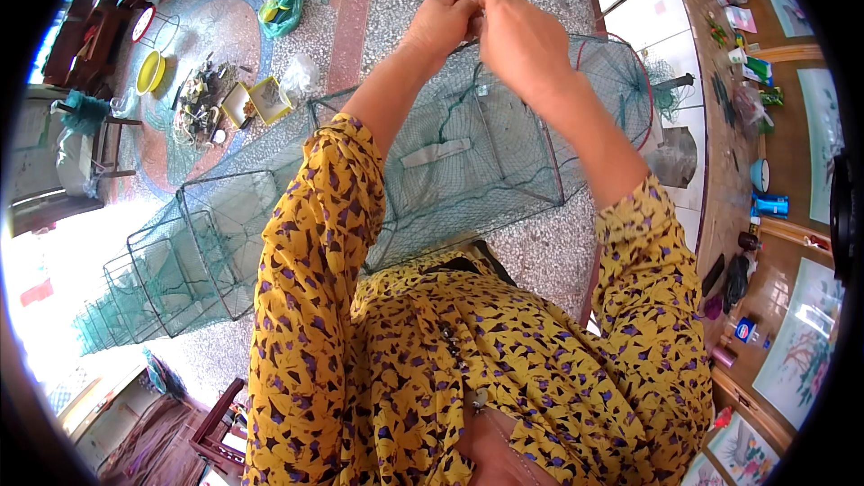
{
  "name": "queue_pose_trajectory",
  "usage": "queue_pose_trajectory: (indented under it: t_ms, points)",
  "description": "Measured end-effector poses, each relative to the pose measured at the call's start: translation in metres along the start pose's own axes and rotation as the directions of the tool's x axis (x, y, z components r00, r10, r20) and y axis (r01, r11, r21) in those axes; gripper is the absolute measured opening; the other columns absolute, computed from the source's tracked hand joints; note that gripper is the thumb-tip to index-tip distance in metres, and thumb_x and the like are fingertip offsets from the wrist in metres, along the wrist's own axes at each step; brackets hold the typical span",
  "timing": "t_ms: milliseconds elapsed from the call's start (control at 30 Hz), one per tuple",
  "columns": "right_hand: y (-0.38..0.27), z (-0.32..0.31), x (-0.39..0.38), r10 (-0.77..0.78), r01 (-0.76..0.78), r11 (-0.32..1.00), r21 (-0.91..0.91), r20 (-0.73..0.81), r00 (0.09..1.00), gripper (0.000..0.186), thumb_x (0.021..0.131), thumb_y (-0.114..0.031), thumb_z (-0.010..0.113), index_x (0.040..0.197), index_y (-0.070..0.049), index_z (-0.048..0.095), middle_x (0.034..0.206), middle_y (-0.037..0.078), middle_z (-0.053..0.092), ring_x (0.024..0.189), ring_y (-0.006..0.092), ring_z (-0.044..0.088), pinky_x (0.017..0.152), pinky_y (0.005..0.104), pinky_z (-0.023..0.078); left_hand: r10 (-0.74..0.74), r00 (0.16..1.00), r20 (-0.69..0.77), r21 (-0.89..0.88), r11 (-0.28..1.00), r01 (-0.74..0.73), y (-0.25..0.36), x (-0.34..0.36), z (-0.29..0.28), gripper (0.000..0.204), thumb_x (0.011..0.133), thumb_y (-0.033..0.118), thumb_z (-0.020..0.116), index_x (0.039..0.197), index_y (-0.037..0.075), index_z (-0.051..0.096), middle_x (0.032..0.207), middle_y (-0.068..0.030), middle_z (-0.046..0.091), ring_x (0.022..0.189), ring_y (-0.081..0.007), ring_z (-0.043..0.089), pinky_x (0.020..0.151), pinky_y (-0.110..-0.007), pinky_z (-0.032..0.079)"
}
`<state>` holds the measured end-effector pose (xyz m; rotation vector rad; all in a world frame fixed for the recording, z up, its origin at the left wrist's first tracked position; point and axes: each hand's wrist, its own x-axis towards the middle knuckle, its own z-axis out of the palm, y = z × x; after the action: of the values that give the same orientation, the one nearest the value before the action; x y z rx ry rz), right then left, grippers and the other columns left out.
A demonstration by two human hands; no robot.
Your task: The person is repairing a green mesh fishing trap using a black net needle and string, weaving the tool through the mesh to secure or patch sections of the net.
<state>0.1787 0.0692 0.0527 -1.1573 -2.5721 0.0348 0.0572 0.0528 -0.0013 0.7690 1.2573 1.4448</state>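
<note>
The net [517, 148] is stretched across the floor [540, 238]; its right end is seen past the floor's right edge. Over the net's far side, the left hand [445, 22] and right hand [524, 43] are held together, grips closed; whether something is pinched cannot be told.

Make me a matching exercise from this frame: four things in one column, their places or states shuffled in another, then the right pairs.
Things:
1. long, dark-framed green mesh net
2. thin, round red hoop
3. shallow, round yellow basin
4. bare left hand and bare right hand

Places or states:
A. fingertips close together
B. at the net's right end
C. stretched from lower left to upper right
D. upper left of the picture

Pairs: 1-C, 2-B, 3-D, 4-A
</note>
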Motion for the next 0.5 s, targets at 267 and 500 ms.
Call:
queue_pose_trajectory:
  t_ms: [267,500]
  points:
    - [0.04,0.003,0.037,0.05,-0.155,0.959,0.238,0.395,0.917,0.027,0.079,-0.038,0.071,0.089,-0.013,0.069,0.091,0.007,0.07,0.087,0.0264,0.066,0.076,0.0397,0.051,-0.093,0.995,0.041,-0.004,0.996,0.093,0.001,-0.003,-0.005,0.015,0.097,0.017,0.052,0.092,0.003,0.055,0.083,-0.005,0.06,0.072,-0.0122,0.058,0.066,-0.025,0.05]
    - [0.033,0.007,0.046,0.119,-0.195,0.927,0.32,0.242,0.963,0.025,0.081,-0.035,0.07,0.087,-0.011,0.068,0.084,0.006,0.069,0.079,0.0216,0.065,0.072,0.0357,0.05,-0.239,0.971,0.031,-0.083,0.967,0.241,-0.01,0.004,-0.011,0.012,0.094,0.01,0.054,0.089,0.0,0.058,0.081,-0.0085,0.062,0.069,-0.0134,0.06,0.063,-0.025,0.052]
